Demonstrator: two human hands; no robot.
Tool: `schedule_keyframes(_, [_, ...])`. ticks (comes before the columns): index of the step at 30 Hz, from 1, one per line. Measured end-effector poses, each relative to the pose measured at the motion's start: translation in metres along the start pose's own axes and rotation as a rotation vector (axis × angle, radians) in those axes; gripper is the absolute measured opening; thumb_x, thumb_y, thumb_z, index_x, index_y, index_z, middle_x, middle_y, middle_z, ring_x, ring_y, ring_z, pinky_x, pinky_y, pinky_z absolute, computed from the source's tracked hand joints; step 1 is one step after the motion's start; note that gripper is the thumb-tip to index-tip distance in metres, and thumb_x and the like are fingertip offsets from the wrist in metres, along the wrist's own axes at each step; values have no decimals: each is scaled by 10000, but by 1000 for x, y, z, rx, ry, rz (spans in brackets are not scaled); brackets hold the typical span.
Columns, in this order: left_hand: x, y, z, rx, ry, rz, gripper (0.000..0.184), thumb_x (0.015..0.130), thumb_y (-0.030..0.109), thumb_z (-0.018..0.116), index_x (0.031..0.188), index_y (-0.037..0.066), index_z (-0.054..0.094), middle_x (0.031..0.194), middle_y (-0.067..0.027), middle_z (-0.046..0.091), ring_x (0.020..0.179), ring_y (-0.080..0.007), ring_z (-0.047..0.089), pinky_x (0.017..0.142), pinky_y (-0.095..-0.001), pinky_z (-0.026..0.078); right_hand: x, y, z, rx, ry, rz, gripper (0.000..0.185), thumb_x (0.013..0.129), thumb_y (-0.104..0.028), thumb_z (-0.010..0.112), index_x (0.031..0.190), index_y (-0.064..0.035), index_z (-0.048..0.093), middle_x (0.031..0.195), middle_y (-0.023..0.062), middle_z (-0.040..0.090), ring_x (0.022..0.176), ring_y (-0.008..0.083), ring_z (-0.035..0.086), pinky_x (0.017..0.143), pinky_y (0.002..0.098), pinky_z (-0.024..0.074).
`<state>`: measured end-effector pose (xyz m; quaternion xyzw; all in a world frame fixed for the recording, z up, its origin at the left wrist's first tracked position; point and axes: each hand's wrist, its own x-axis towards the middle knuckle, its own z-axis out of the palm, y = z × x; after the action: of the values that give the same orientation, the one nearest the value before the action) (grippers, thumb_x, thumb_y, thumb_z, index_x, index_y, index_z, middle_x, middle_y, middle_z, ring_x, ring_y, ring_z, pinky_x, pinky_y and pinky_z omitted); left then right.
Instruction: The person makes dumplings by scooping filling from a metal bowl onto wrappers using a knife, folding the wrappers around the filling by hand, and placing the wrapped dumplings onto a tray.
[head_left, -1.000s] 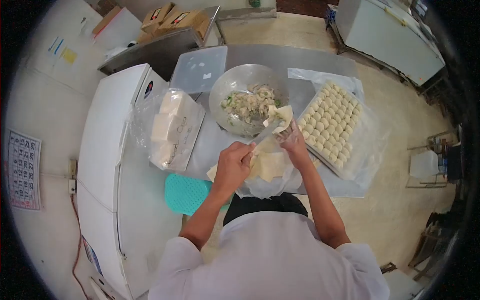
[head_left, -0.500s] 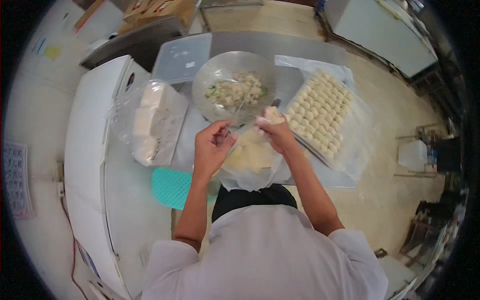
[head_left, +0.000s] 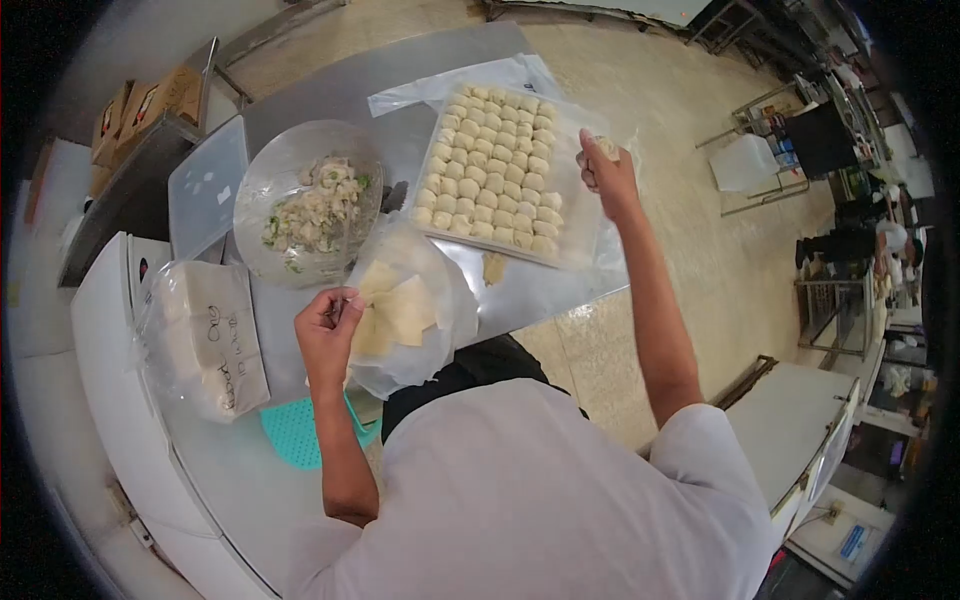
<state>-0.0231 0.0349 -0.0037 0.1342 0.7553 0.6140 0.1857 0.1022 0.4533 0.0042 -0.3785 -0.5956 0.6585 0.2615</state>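
My left hand (head_left: 330,325) is closed in a pinch beside a pile of square yellowish wrappers (head_left: 405,312) on a plastic sheet. A thin stick-like tool seems to rise from its fingers toward the clear bowl (head_left: 262,165); its outline is faint. Chunky pale filling with green bits (head_left: 318,205) lies in that bowl. Out past the right side of the tray (head_left: 572,185), my right hand (head_left: 612,185) is wrapped around a dumpling (head_left: 606,148), whose top shows above the fingers. Rows of round dumplings (head_left: 490,165) fill most of the tray.
Left of the bowl are a clear lid (head_left: 207,190) and a plastic-bagged white block with handwriting (head_left: 215,335). A turquoise perforated basket (head_left: 292,433) sits below. A white appliance (head_left: 110,330) borders the left; the metal table's edge (head_left: 560,308) runs in front.
My right hand has swung from beside the bowl out to the right, past the tray, carrying the dumpling. My left hand has drawn back over the wrappers' edge. The view has turned right.
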Motion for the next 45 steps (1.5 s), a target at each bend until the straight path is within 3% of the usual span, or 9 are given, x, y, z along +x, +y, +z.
schedule_keyframes(7, [2, 13, 5, -13, 29, -36, 109, 843, 68, 722, 894, -8, 663, 711, 74, 507, 619, -13, 400, 550, -178, 316, 39, 14, -38, -97, -352, 376, 355, 952, -366, 578, 1079, -36, 606, 830, 11, 582, 740, 105, 557, 640, 266, 485])
schedule_keyframes(9, [0, 7, 4, -16, 38, -5, 131, 847, 104, 728, 906, 3, 668, 712, 73, 527, 605, -9, 405, 528, -182, 307, 50, 37, -37, -745, -459, -117, 269, 878, -111, 583, 1138, -51, 616, 886, 134, 634, 774, 269, 610, 733, 385, 519])
schedule_keyframes(10, [-1, 6, 3, -20, 42, 24, 155, 850, 140, 735, 918, 15, 674, 713, 72, 548, 591, -5, 409, 507, -185, 297, 49, 43, -33, -746, -466, -121, 269, 878, -111, 583, 1138, -51, 616, 886, 134, 634, 774, 269, 610, 733, 385, 519])
schedule_keyframes(12, [-5, 5, 2, -33, 60, -7, 133, 843, 100, 729, 910, 2, 670, 706, 77, 515, 603, -10, 396, 531, -180, 307, 41, 53, -20, -1082, -435, -696, 398, 751, 35, 567, 1131, -72, 617, 957, 197, 641, 937, 385, 598, 822, 450, 496])
schedule_keyframes(16, [-15, -1, -9, -5, 98, 17, 118, 826, 48, 727, 908, -13, 667, 699, 84, 478, 618, -14, 383, 554, -177, 320, 17, 48, -2, -1043, -495, -667, 493, 696, 131, 527, 1165, -20, 532, 1047, 233, 588, 1005, 435, 543, 864, 481, 457])
schedule_keyframes(26, [-36, -26, -38, 122, 194, -9, 162, 799, 116, 740, 884, -6, 676, 655, 82, 472, 598, -27, 389, 533, -210, 332, 12, 54, 1, -1039, -480, -709, 494, 667, 129, 546, 1143, 6, 506, 1077, 252, 547, 1042, 469, 505, 867, 469, 445])
schedule_keyframes(33, [-44, -38, -51, 127, 237, -40, 175, 796, 94, 740, 924, -10, 681, 666, 67, 488, 613, -40, 419, 563, -210, 369, -98, 63, 115, -718, -621, -697, 423, 603, 128, 639, 999, -18, 618, 992, 143, 640, 867, 301, 625, 784, 346, 504])
schedule_keyframes(36, [-46, -32, -47, 150, 247, -91, 179, 795, 89, 738, 939, -5, 690, 668, 68, 493, 608, -41, 422, 557, -214, 374, -158, 102, 183, -632, -960, -692, 327, 681, -24, 685, 1003, -28, 632, 961, 143, 632, 905, 342, 629, 759, 380, 513])
schedule_keyframes(45, [-59, -48, -64, 155, 297, -17, 234, 775, 112, 754, 950, -28, 687, 664, 34, 535, 595, -42, 456, 541, -221, 389, -178, 144, 223, -913, -783, -757, 207, 701, -143, 713, 868, -63, 621, 863, 135, 598, 816, 345, 610, 724, 447, 511])
